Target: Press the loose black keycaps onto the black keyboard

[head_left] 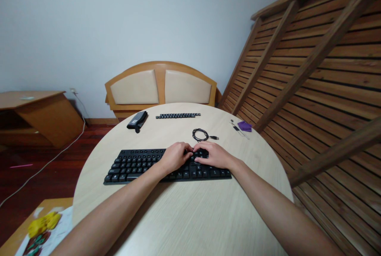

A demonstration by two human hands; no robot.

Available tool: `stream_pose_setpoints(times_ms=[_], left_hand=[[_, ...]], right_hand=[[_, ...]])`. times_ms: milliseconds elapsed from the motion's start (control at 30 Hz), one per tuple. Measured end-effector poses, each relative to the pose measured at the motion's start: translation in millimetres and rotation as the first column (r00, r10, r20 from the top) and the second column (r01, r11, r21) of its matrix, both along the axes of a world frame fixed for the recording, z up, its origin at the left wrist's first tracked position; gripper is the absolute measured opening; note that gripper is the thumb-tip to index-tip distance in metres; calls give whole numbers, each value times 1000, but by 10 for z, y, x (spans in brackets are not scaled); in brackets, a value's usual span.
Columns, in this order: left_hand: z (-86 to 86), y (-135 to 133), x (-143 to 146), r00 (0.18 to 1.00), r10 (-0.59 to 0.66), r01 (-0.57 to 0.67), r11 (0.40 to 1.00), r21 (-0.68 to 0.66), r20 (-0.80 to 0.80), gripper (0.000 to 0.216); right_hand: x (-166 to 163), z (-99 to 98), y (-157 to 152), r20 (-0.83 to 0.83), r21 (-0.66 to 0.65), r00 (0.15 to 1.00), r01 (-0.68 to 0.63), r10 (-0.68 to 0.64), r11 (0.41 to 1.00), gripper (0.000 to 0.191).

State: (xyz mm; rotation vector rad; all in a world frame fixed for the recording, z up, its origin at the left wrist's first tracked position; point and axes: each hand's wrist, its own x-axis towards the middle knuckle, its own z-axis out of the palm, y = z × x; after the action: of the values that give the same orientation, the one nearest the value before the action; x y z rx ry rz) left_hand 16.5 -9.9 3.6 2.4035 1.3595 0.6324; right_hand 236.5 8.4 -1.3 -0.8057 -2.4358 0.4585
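Note:
A black keyboard (138,164) lies across the round table, partly covered by my hands and left forearm. My left hand (177,156) rests over its right-hand part, thumb and forefinger drawn close together at the keys; whatever they pinch is too small to make out. Fingertip to fingertip with it, my right hand (216,155) curves over the keys from the right. Its thumb and forefinger are apart, with keys showing between them. Behind the keyboard lies a coiled black USB cable (200,134). Farther back, loose black keycaps (177,116) stand in rows.
The round table (178,216) also carries a dark folded pouch (137,120), a purple cloth (244,126) and a thin wire tool (236,128). A wooden slatted frame (321,57) leans at the right. Beyond the table stands a padded headboard (160,85); yellow items (44,224) lie lower left.

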Motion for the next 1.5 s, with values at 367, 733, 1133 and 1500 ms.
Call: stream_pose_setpoints(times_ms=[367,733,1133,1500], left_hand=[[-24,148,-116,983,-78,106,980,-167,168,18],[-57,228,-139,977,-145,159,984,-79,155,10],[-42,163,-125,983,-154,159,986,-46,99,14],[-48,153,-170,986,-155,155,988,7,68,23]], right_hand=[[3,-22,13,24,83,997,-68,67,994,21],[-13,11,-3,69,119,997,-35,27,992,18],[-29,79,-38,123,134,992,-38,22,990,15],[262,88,97,135,77,987,78,-87,994,24]])
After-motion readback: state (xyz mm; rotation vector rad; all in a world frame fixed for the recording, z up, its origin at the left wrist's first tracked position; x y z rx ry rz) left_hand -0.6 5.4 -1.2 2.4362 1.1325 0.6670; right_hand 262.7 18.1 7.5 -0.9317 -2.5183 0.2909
